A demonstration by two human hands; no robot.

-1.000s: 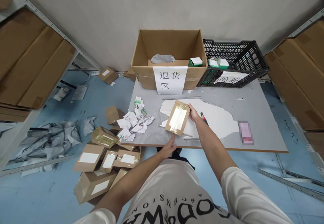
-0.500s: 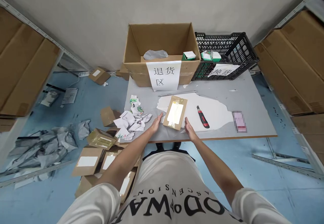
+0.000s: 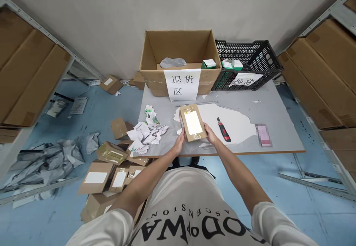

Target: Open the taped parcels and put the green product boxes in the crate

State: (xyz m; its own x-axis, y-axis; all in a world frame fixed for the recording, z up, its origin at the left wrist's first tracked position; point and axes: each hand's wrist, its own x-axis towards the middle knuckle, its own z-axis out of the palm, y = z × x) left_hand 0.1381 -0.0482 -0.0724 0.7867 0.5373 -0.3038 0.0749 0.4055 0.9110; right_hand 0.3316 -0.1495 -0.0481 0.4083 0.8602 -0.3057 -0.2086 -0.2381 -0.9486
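Observation:
A small brown cardboard box (image 3: pixel 193 123) with a white label and clear tape is between my two hands, over the near half of the table. My left hand (image 3: pixel 179 142) grips its lower left corner, and my right hand (image 3: pixel 210 133) holds its right side. The box is turned at an angle, with its left side showing. Just right of my right hand lies a red and black utility knife (image 3: pixel 223 129) on a flattened white sheet (image 3: pixel 236 122). Torn white paper scraps (image 3: pixel 144 133) are heaped to the left of my left hand.
A large open carton (image 3: pixel 155 81) with a paper sign stands at the table's back, beside a black plastic crate (image 3: pixel 247 73). Both hold small green-and-white boxes. A pixelated pink item (image 3: pixel 263 135) lies at right. Taped parcels (image 3: pixel 96 175) are piled at lower left, near grey plastic bags (image 3: pixel 52 160).
My hands have closed in on the cardboard box from both sides and taken hold of it. The box has turned anticlockwise and tilted, so its left side now shows.

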